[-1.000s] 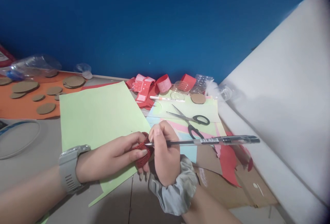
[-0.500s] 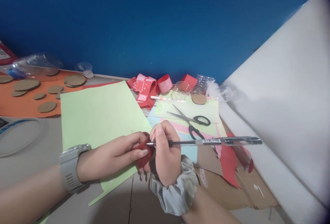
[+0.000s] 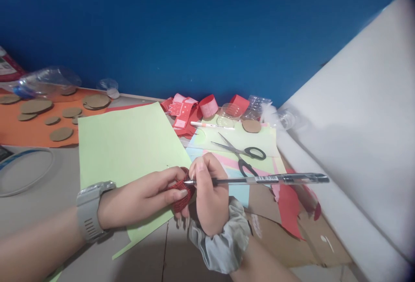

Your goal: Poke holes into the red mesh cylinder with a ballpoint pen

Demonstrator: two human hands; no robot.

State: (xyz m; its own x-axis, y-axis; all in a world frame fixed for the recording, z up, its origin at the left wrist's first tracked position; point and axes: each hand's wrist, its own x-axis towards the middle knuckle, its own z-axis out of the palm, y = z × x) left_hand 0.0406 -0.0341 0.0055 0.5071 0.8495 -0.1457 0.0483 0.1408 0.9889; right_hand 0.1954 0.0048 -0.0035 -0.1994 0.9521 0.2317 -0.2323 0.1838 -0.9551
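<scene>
A dark red, coarsely woven piece point(image 3: 180, 205) is pinched between the fingers and thumb of my left hand point(image 3: 144, 196). My right hand point(image 3: 212, 200) is closed around a clear-barrelled pen point(image 3: 266, 179) near its tip. The pen's metal point lies against or just over the woven piece; I cannot tell if it touches. Its capped or plain end points to the right. Beneath my left hand is a light green paper sheet point(image 3: 129, 139), with a narrow strip hanging at its near edge. My fingers hide part of the woven piece.
Black-handled scissors point(image 3: 240, 150) lie open on coloured papers, below a white marker point(image 3: 210, 125). Red paper loops point(image 3: 208, 106) stand near the blue wall. Cardboard discs point(image 3: 61, 134) and a plastic bottle point(image 3: 48, 81) are at the left, brown cardboard point(image 3: 288, 241) at the right.
The view has shifted very slightly, so things sit a little further right. Both hands keep the same grip, and the pen stays at the woven piece.
</scene>
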